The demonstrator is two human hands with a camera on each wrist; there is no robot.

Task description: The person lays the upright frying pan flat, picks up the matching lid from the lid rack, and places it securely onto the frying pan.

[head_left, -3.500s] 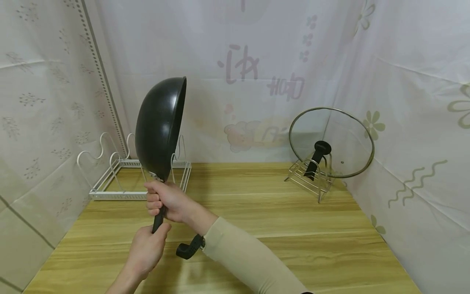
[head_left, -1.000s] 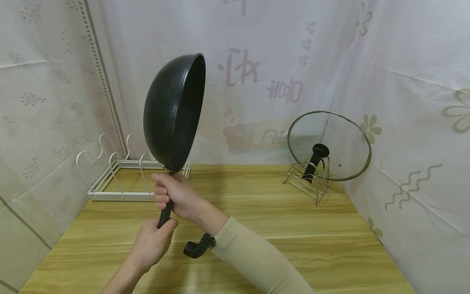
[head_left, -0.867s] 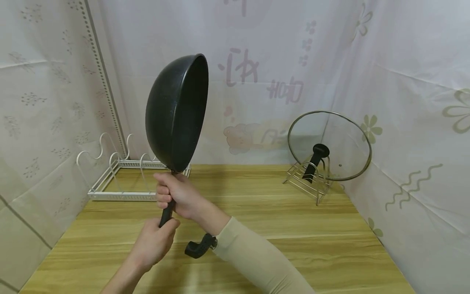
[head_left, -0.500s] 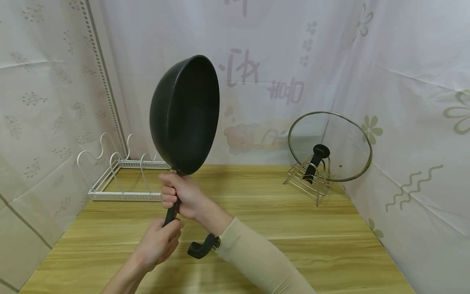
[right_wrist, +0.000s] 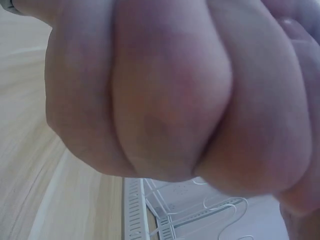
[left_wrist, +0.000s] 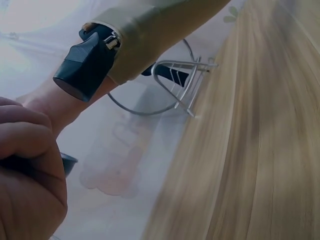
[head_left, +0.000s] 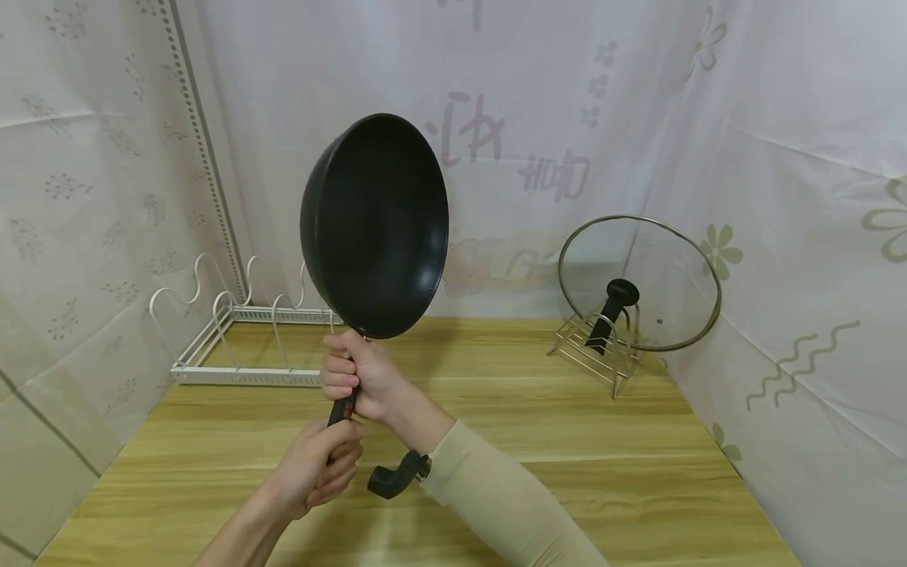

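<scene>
A deep black wok (head_left: 383,224) is held up above the table in the head view, its dark inside turned toward the camera. My right hand (head_left: 368,374) grips the handle just below the bowl. Lower down, my left hand (head_left: 319,465) wraps round the same handle (head_left: 343,409), and a short stretch with a red mark shows between the hands. The left wrist view has my left fist (left_wrist: 30,175) at its edge, with a bit of the wok's rim (left_wrist: 69,162) beyond. Curled fingers (right_wrist: 170,100) of my right hand fill most of the right wrist view, hiding the handle.
A white wire pan rack (head_left: 248,378) stands at the table's back left. On the right, a glass lid (head_left: 673,276) with a black knob leans in a small metal wire stand (head_left: 602,362). Patterned curtains (head_left: 801,236) enclose the wooden table (head_left: 531,472).
The wok has been raised, shifted right and turned from its outer side to show its inside. Both hands have kept hold of the handle and moved slightly right with it.
</scene>
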